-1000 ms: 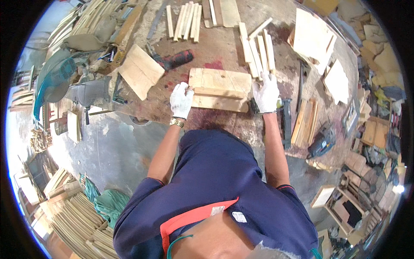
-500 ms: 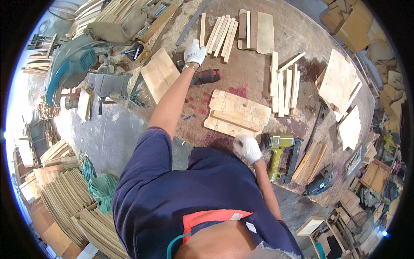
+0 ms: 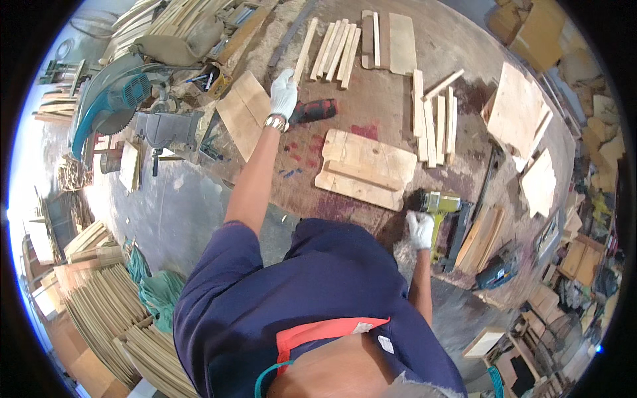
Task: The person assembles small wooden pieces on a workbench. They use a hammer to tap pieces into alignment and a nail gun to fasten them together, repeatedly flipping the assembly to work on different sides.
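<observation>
My left hand (image 3: 284,95), in a white glove, is closed on the near end of a pale wooden strip (image 3: 306,48). The strip slants away toward the far side of the worktable. My right hand (image 3: 420,230), also gloved, has its fingers curled beside the handle of a green nail gun (image 3: 441,201); whether it grips the handle is hidden. Between the hands lies a notched wooden panel (image 3: 371,154) with a wooden bar (image 3: 363,175) across its near part. A red and black power tool (image 3: 315,111) lies just right of my left wrist.
Several loose strips (image 3: 337,50) lie beyond the panel, with another stack (image 3: 440,126) farther right. Boards (image 3: 517,113) are piled at the right edge. A teal mitre saw (image 3: 113,109) stands at the left. Wood pieces (image 3: 481,239) and a dark blue power tool (image 3: 496,272) lie right of the nail gun.
My left hand has taken hold of the strip and drawn it slightly nearer, tilting it. My right hand has moved right, from the panel's near edge to the nail gun's handle.
</observation>
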Demonstrator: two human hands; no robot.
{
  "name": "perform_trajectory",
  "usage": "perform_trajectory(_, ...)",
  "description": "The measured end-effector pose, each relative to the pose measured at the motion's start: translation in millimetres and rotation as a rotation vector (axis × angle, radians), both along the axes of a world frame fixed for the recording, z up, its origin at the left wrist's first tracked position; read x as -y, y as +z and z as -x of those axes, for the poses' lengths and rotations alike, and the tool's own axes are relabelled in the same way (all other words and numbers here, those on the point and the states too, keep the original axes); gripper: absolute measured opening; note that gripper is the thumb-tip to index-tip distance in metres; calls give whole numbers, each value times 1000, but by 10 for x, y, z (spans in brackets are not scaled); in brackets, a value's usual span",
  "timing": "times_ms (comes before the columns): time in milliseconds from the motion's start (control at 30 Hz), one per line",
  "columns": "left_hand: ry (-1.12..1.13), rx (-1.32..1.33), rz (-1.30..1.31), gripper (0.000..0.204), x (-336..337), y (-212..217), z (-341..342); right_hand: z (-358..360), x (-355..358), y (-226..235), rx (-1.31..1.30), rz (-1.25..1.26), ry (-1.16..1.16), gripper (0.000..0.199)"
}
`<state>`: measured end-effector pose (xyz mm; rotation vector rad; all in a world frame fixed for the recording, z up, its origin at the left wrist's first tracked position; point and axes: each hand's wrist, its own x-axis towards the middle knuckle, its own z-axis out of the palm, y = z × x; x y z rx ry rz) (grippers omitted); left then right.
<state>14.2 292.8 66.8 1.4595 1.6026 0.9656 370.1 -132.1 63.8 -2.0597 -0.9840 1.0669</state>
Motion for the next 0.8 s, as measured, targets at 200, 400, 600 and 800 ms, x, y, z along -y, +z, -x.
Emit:
perform_trajectory(200,-472,396,465,35,1484,455,98,111,-376,408,-316,-113,-85,34)
perform_trajectory(400,-744,467,715,30,2307,182,127,473,-401,386,-780,-317,-311,41)
perform_trajectory(600,-317,429,657,24,2644,-198,211,593,-169,3,-523,-110,-326,23)
perform_trajectory(800,-359,24,335,23,2723,-236,166,664,-193,-169,-397,-88,-271,21)
